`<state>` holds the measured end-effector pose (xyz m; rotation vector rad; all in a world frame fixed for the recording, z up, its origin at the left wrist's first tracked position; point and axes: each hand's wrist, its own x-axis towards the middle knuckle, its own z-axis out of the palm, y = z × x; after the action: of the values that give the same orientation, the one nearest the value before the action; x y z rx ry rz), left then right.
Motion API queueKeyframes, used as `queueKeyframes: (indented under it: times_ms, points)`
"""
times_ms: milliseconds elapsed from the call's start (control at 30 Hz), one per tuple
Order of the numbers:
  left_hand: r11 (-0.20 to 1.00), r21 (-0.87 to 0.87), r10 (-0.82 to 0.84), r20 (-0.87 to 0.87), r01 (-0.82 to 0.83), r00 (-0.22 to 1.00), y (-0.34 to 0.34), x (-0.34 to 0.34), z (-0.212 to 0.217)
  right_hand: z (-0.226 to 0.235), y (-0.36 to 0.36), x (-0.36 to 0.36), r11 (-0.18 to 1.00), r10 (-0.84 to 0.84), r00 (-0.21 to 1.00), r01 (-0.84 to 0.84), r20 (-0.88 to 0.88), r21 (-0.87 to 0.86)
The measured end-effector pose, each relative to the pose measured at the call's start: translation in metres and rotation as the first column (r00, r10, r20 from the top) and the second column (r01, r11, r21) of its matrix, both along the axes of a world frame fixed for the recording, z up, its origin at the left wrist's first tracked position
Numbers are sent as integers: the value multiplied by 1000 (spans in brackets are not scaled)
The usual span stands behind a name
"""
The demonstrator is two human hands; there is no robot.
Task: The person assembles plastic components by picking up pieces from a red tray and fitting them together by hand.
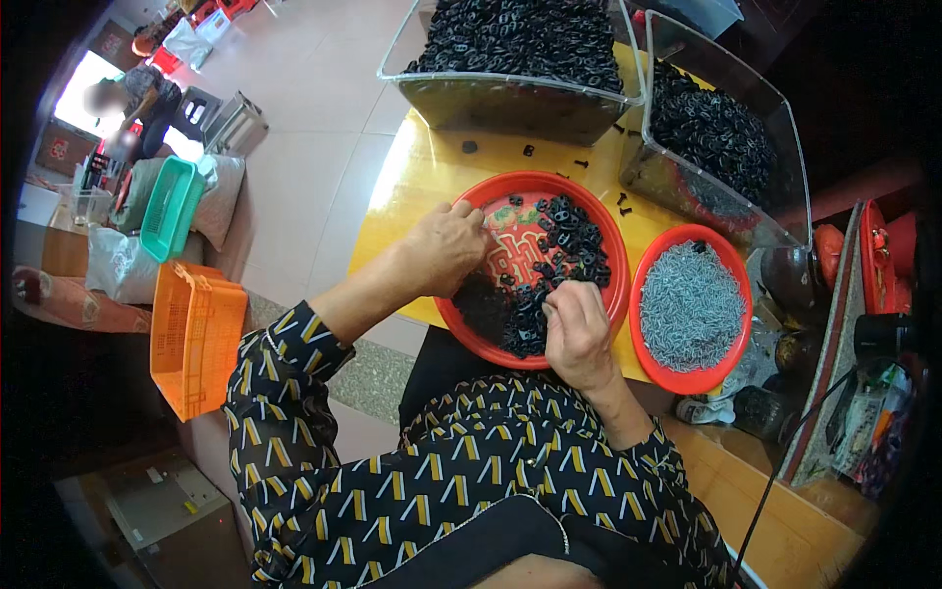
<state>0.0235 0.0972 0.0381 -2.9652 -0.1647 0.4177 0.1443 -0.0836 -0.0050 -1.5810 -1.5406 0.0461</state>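
A red round tray (616, 257) on the yellow table (422, 167) holds a heap of small black plastic parts (569, 245). My left hand (446, 245) rests over the tray's left rim, fingers curled near the parts; whether it holds one is hidden. At the tray's near edge, my right hand (577, 329) has its fingertips pinched together on a small black part. Just right of it, a smaller red tray (734, 324) is filled with small silver metal pieces (690, 304).
Two clear plastic bins (520, 98) (785, 167) full of black parts stand at the table's far side, with loose parts between them. An orange crate (196, 334) and a green basket (169, 206) lie on the left. Another person (137, 98) sits far left.
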Motion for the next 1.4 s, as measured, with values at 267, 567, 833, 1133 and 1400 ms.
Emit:
queueKeyframes:
  times_ms: [267,567,833,1133,1400]
  points:
    - [993,100,67,-53,-61,996,-4,16,-20,-9,-6,5,999,22,997,-19,-70,44]
    - [953,-270,231,368,-135,901,-5,18,-23,-10,-6,8,998,66,992,-64,-104,26]
    - [782,-451,587,298,-431,753,-14,-1,-34,-10,-8,10,997,76,990,-74,-122,18]
    - [813,-537,535,533,-226,655,-28,24,-50,-10,-8,10,998,44,990,-39,-131,45]
    - [789,-596,535,551,-146,641,-32,22,-37,-14,-11,9,999,39,989,-35,-142,28]
